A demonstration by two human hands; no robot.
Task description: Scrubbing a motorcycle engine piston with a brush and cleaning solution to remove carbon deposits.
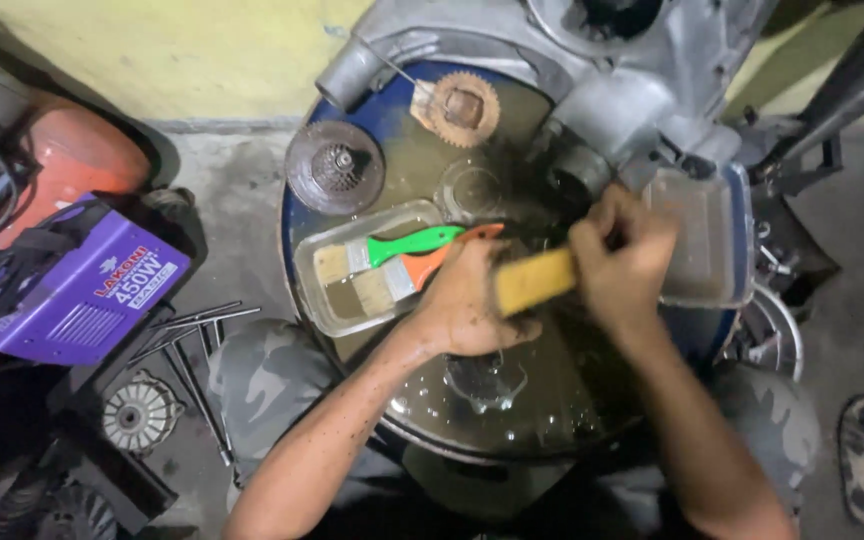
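**Two hands at work on a wet drum top**

The right hand (620, 258) is clenched around the yellow wooden handle of a brush (535, 281), held over the middle of the round blue metal drum top (372, 108) that serves as the table. The brush's bristle end is hidden behind the hands. The left hand (469, 300) sits just beside it, fingers curled over something dark near the middle of the drum top; what it grips cannot be made out.

Toward the left edge lies a clear rectangular plastic tray (324, 312) holding murky liquid and two flat paintbrushes, one with a green handle (414, 242) and one with an orange handle (439, 258). At the far left edge stands a dark round clutch-like metal part (334, 167); beside it, nearer the far edge, lies a rusty brown toothed gear (464, 108). A grey cast-metal engine casing (592, 70) overhangs the far edge. A second clear plastic container (704, 238) rests at the right edge. On the floor to the left stands a purple box-shaped welding machine (77, 290).
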